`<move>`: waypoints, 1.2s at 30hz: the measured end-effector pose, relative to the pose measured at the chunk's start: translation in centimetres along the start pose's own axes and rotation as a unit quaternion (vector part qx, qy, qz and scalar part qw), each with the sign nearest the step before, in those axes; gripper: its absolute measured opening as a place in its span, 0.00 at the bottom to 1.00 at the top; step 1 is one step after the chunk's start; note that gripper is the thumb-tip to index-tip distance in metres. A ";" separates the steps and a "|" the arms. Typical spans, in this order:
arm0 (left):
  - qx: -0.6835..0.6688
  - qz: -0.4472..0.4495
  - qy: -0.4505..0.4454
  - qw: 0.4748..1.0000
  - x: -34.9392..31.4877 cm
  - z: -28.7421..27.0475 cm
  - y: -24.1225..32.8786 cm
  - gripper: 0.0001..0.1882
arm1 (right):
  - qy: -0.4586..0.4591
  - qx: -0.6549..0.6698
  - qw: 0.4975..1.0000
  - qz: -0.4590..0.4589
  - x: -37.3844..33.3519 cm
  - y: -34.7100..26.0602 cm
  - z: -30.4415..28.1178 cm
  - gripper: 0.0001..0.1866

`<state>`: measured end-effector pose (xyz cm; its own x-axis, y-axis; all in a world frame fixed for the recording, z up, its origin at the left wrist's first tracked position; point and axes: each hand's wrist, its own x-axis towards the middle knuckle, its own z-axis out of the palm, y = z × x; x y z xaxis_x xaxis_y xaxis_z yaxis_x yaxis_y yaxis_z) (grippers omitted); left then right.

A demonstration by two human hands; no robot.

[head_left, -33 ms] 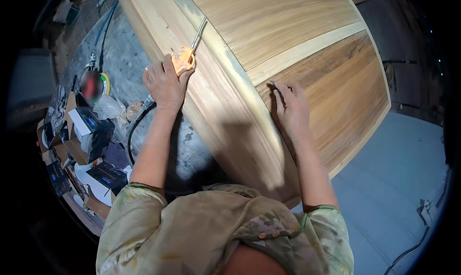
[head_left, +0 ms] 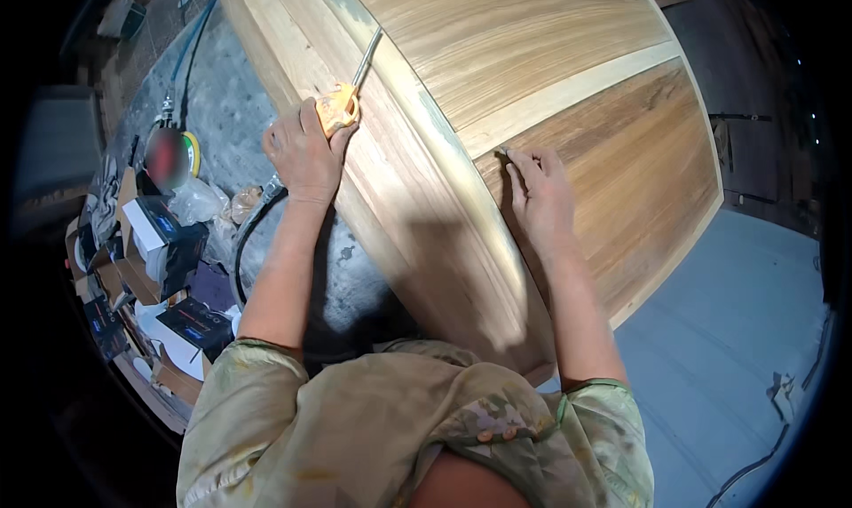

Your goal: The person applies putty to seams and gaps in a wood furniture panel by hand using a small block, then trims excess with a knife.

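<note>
My left hand (head_left: 303, 153) is closed around an orange air blow gun (head_left: 336, 109), whose thin metal nozzle slants up and away over the pale wooden edge of a large panel (head_left: 577, 144). A hose fitting (head_left: 271, 189) shows just below that hand. With fingers pinched, my right hand (head_left: 540, 197) rests at the corner where the darker inset board meets the pale frame strips. A tiny dark tip shows at its fingertips, too small to name.
On the left, a grey mottled tabletop (head_left: 240, 109) carries a round red sanding tool (head_left: 169, 157), clear plastic bags (head_left: 200, 202) and several open boxes of discs (head_left: 169, 242). A dark hose (head_left: 238, 264) curves beside my left forearm. Light blue floor (head_left: 710, 330) lies at the right.
</note>
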<state>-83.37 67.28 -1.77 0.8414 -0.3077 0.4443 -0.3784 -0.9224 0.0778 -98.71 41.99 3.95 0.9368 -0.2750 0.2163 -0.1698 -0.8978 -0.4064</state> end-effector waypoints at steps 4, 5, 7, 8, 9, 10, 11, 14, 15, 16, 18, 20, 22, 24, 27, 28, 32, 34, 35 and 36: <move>-0.022 0.011 -0.005 1.000 0.3 0.2 -0.2 0.32 | -0.008 -0.030 0.999 -0.039 1.3 1.2 1.1 0.09; -0.024 0.000 -0.018 1.000 0.3 0.0 -0.2 0.31 | -0.014 -0.038 0.999 -0.021 1.4 0.9 1.3 0.09; -0.027 -0.005 -0.026 0.999 0.4 -0.1 -0.2 0.31 | -0.014 -0.057 0.998 -0.027 1.6 0.9 1.5 0.08; -0.028 0.001 -0.020 0.999 0.4 0.0 -0.3 0.31 | -0.013 -0.067 0.997 -0.031 1.8 1.0 1.6 0.08; -0.030 0.006 -0.015 0.999 0.4 0.0 -0.3 0.31 | -0.015 -0.065 0.997 -0.032 1.7 1.0 1.6 0.08; -0.029 0.007 -0.013 0.999 0.4 0.1 -0.3 0.31 | -0.017 -0.062 0.997 -0.034 1.7 1.1 1.6 0.07; -0.029 0.008 -0.011 0.999 0.4 0.1 -0.3 0.31 | -0.018 -0.060 0.997 -0.035 1.7 1.2 1.6 0.07; -0.036 0.014 -0.007 0.999 0.3 0.3 -0.4 0.31 | -0.028 -0.058 0.997 -0.037 1.8 1.5 1.4 0.06; -0.029 0.010 -0.015 0.999 0.3 0.3 -0.4 0.31 | -0.032 -0.060 0.997 -0.038 2.0 1.4 1.3 0.06; -0.023 0.007 -0.022 0.999 0.4 0.2 -0.3 0.32 | -0.023 -0.068 0.997 -0.042 2.2 1.2 1.1 0.06; -0.015 0.001 -0.035 0.999 0.5 0.1 0.0 0.31 | -0.013 -0.064 0.997 -0.049 2.0 2.1 1.9 0.06; -0.017 -0.009 -0.047 0.999 0.3 -0.2 0.0 0.31 | -0.017 -0.055 0.997 -0.054 1.7 2.1 1.7 0.06; -0.028 -0.012 -0.046 0.998 0.3 -0.3 -0.1 0.31 | -0.033 -0.045 0.996 -0.069 2.1 2.0 1.1 0.05; -0.021 -0.010 -0.048 0.999 0.3 -0.1 -0.1 0.31 | -0.020 -0.050 0.995 -0.080 2.2 2.1 1.3 0.05; -0.030 -0.014 -0.056 0.998 0.5 -0.3 0.1 0.31 | 0.003 -0.033 0.995 -0.089 1.8 2.6 2.0 0.06; -0.026 -0.015 -0.057 0.998 0.5 -0.3 0.1 0.31 | -0.009 -0.030 0.996 -0.083 1.7 2.5 1.9 0.07; -0.025 0.003 -0.032 0.999 0.3 0.1 -0.3 0.32 | -0.024 -0.011 0.996 -0.090 1.8 2.6 1.4 0.08; -0.019 0.007 -0.028 0.999 0.3 0.2 -0.3 0.32 | 0.001 -0.019 0.995 -0.095 2.0 3.0 1.6 0.08; -0.023 0.004 -0.030 0.999 0.3 0.2 -0.2 0.32 | 0.001 -0.030 0.994 -0.103 2.0 3.2 1.8 0.08; -0.027 0.002 -0.032 0.999 0.4 0.1 -0.2 0.31 | -0.008 -0.034 0.996 -0.082 1.8 2.9 1.9 0.08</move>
<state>-82.93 67.28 -1.73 0.8624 -0.3265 0.3868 -0.4000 -0.9078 0.1257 -96.97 39.54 1.50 0.9581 -0.1189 0.2608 -0.0349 -0.9516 -0.3054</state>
